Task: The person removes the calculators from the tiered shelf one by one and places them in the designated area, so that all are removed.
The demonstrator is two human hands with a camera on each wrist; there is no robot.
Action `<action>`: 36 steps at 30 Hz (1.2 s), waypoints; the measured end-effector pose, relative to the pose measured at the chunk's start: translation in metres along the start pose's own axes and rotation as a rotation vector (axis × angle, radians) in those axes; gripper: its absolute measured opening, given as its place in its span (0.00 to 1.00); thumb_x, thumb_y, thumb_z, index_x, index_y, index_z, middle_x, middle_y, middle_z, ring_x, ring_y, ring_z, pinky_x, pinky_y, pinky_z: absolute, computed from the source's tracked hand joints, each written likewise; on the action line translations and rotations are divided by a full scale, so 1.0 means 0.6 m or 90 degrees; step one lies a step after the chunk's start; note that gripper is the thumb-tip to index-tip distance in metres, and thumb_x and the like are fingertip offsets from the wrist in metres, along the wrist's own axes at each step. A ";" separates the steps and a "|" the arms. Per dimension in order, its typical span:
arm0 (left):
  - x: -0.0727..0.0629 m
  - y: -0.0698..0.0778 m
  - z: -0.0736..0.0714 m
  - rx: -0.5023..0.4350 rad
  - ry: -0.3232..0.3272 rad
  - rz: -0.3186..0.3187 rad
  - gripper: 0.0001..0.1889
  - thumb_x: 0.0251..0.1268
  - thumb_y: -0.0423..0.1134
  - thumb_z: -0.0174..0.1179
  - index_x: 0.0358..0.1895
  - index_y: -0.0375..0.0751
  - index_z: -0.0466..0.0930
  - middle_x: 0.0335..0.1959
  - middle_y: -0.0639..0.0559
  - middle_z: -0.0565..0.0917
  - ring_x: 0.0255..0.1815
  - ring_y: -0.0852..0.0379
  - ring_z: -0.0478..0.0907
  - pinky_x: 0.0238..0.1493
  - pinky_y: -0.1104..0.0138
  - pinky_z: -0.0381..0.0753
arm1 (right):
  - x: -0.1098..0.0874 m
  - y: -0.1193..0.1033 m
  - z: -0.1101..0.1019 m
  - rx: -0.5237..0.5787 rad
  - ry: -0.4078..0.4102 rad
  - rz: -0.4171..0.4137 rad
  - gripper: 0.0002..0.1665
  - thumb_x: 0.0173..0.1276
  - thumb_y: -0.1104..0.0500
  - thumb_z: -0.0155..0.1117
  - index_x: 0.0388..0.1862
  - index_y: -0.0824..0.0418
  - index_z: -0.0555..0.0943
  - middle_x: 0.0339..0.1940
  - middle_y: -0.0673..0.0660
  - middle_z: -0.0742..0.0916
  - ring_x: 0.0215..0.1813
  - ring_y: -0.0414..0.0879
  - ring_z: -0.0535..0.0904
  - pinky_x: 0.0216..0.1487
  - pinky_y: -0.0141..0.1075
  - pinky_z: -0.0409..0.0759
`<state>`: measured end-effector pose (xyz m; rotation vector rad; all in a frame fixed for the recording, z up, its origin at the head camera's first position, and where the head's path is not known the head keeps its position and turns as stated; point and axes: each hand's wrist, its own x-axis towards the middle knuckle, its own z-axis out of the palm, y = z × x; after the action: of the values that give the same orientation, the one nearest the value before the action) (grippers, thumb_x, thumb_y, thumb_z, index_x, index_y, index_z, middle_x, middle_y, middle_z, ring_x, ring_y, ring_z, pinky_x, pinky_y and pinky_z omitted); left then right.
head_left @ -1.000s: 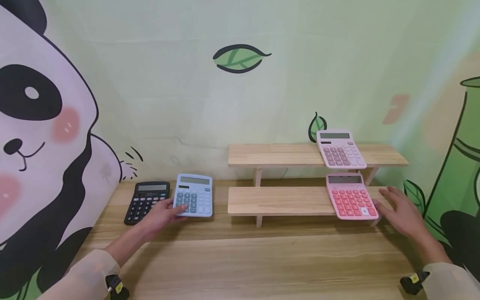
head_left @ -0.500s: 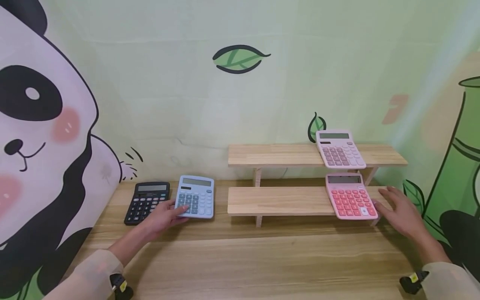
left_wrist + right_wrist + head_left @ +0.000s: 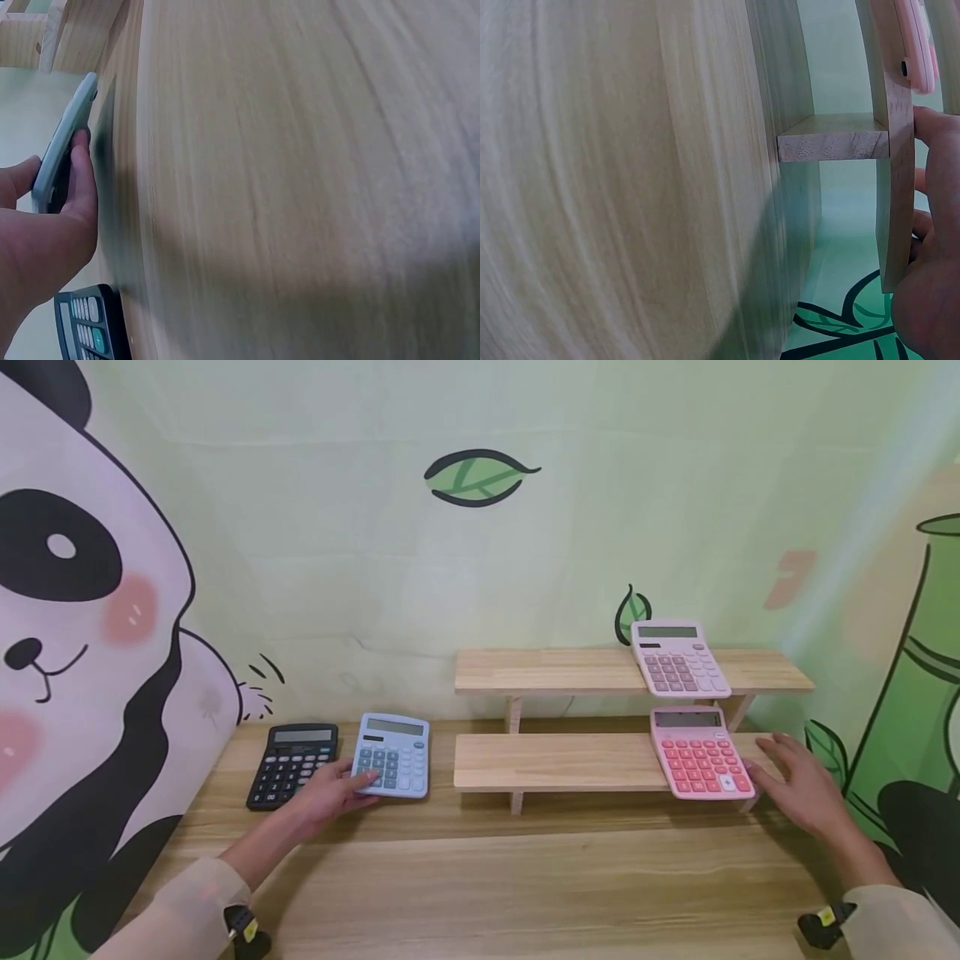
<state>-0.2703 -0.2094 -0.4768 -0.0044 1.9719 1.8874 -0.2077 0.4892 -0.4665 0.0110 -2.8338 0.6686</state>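
Observation:
My left hand (image 3: pixel 327 795) holds a light blue calculator (image 3: pixel 393 755), thumb over its keys and fingers underneath. In the left wrist view the blue calculator (image 3: pixel 64 142) is seen edge-on, lifted off the table with a shadow beside it. A black calculator (image 3: pixel 288 760) lies just left of it, partly behind the left hand. My right hand (image 3: pixel 806 785) rests at the right end of the lower shelf, fingers loosely extended, beside a pink calculator (image 3: pixel 701 753). Whether its thumb touches that calculator cannot be told. A pale pink calculator (image 3: pixel 681 660) leans on the upper shelf.
A two-tier wooden stand has an upper shelf (image 3: pixel 540 670) and a lower shelf (image 3: pixel 555 762), on short legs. It stands at the back of the wooden table (image 3: pixel 525 885). Behind it hangs a green backdrop (image 3: pixel 337 527) printed with a panda and leaves.
The left hand and the blue calculator have shifted slightly to the right and a little nearer. My right hand and the other calculators stay where they were.

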 end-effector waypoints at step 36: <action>-0.031 0.014 -0.001 0.584 0.179 0.074 0.25 0.73 0.37 0.65 0.64 0.18 0.77 0.53 0.31 0.86 0.48 0.45 0.83 0.53 0.50 0.87 | -0.001 0.004 0.002 0.016 0.004 -0.007 0.43 0.84 0.42 0.53 0.77 0.77 0.63 0.79 0.83 0.58 0.78 0.84 0.50 0.66 0.85 0.52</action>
<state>-0.2558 -0.2146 -0.4632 0.1132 2.9037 0.9101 -0.2075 0.4909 -0.4692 0.0278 -2.8172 0.7006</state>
